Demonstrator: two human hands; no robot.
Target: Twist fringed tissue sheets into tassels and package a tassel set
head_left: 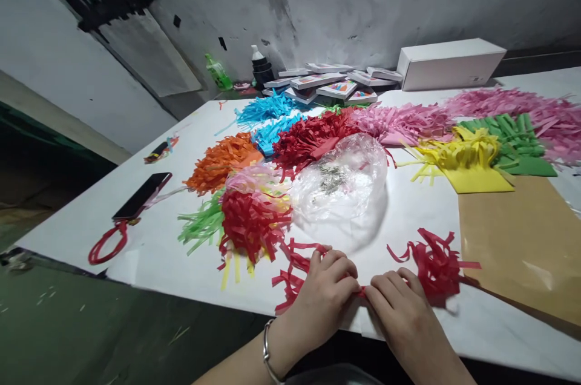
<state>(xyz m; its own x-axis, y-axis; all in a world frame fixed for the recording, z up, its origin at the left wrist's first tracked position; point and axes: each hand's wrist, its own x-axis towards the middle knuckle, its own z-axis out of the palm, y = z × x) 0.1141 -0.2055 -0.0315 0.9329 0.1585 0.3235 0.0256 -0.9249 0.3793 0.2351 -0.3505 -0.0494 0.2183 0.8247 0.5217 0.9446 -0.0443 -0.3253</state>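
A red tissue-paper tassel (438, 265) lies across the table's near edge, its fringed strips spreading out on both sides of my hands. My left hand (324, 288) is closed on its narrow middle, with the left fringe beyond the fingers. Close beside it, my right hand (402, 306) pinches the same twisted middle part. A short bit of red paper shows between the two hands; the fingertips are partly hidden. Just past my left hand sits a pile of finished-looking fringe, with a red bunch (254, 221) on top of green, pink and yellow strips.
A clear plastic bag (342, 182) holds small silvery bits. Around it lie orange (222, 161), blue (267, 109), dark red (313, 137), pink (403, 121), yellow (476, 161) and green (521, 143) fringed papers. Brown sheet (517, 240) at right; phone (143, 196) at left; white box (449, 64) behind.
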